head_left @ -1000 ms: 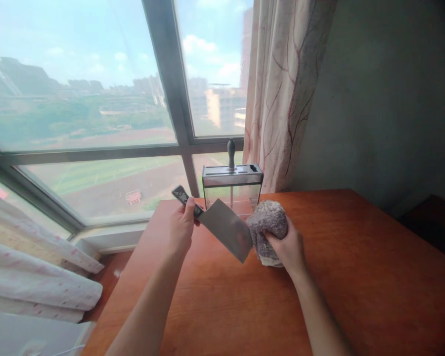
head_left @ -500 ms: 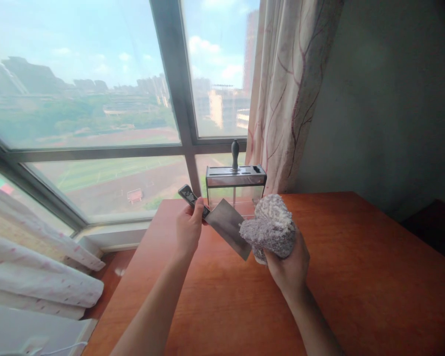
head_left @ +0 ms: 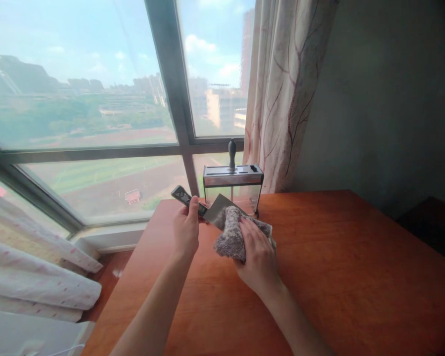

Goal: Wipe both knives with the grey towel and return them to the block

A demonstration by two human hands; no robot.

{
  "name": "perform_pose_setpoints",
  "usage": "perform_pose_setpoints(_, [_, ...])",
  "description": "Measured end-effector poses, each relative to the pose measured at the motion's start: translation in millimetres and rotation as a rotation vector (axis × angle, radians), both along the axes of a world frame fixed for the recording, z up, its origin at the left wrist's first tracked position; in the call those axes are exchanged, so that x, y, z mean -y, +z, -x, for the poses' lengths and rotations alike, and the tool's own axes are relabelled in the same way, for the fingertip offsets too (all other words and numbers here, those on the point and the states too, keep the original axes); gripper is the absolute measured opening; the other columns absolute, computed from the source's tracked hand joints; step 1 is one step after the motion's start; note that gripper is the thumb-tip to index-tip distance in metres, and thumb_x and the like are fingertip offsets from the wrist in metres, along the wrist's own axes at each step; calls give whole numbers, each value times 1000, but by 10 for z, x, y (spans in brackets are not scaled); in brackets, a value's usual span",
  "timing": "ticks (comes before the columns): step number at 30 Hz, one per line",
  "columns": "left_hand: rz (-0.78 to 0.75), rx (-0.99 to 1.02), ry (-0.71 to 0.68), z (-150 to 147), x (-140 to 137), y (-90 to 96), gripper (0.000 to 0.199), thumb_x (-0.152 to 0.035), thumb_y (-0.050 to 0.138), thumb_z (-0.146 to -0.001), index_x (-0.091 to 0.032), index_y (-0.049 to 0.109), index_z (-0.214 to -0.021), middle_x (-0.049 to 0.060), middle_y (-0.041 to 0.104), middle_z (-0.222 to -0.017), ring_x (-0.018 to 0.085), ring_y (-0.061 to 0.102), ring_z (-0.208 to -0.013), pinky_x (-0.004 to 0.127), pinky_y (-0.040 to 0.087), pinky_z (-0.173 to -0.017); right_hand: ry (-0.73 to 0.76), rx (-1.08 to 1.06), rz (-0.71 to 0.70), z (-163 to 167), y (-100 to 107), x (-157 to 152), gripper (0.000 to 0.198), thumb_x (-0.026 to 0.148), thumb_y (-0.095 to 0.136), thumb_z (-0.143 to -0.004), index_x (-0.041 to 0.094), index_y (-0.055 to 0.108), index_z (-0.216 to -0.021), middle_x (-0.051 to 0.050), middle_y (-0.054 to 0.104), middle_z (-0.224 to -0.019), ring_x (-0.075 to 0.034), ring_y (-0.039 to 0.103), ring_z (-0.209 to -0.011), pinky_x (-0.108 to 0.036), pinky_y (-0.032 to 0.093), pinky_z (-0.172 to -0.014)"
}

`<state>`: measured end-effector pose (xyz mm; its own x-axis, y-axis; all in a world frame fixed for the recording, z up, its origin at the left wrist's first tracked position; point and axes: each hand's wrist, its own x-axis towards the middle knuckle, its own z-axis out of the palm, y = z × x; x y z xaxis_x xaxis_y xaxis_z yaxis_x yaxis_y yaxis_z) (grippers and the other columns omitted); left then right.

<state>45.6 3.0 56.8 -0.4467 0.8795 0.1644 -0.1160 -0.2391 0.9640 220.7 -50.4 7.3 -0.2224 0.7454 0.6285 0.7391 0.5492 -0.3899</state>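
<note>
A cleaver (head_left: 215, 211) with a wide metal blade and a dark handle is held over the table by my left hand (head_left: 187, 225). Its blade slants down to the right. My right hand (head_left: 258, 257) is closed on a fluffy grey cloth (head_left: 230, 237), which lies against the face of the blade and covers most of it. Behind the cleaver stands a knife block (head_left: 233, 178) with clear sides and a metal top; one dark knife handle (head_left: 232, 153) sticks up from it.
The reddish-brown wooden table (head_left: 337, 277) spreads under both hands. A window (head_left: 114, 99) rises beyond its far edge, with a patterned curtain (head_left: 282, 89) to the right of the glass. Another light curtain (head_left: 33, 277) hangs at the lower left.
My right hand has moved left and turned palm down. The cloth, bunched beside the blade's end before, now covers much of the blade. The left hand keeps its grip on the cleaver.
</note>
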Motion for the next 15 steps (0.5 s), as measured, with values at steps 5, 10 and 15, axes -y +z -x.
perform_pose_setpoints(5, [-6, 122, 62, 81, -9, 76, 45, -57, 66, -72, -12, 66, -75, 2, 65, -62, 12, 58, -52, 21, 43, -49, -52, -248, 62, -146, -149, -124, 70, 28, 68, -73, 16, 42, -137, -16, 51, -138, -33, 45, -129, -51, 36, -107])
perform_pose_setpoints(10, [-23, 226, 72, 82, 4, 104, 43, -56, 66, -73, -13, 65, -80, 2, 67, -66, 11, 59, -52, 19, 44, -49, -131, -946, 299, -242, -190, -220, 58, 35, 75, -68, 18, 57, -121, -12, 67, -116, -31, 60, -108, -45, 46, -94])
perform_pose_setpoints(15, [-71, 388, 57, 26, 43, 36, 36, -49, 71, -72, -14, 64, -80, -2, 65, -67, 8, 58, -53, 18, 46, -51, 104, -1591, 609, -316, -163, -254, 42, 46, 68, -74, 22, 64, -109, -5, 73, -102, -26, 67, -95, -40, 53, -82])
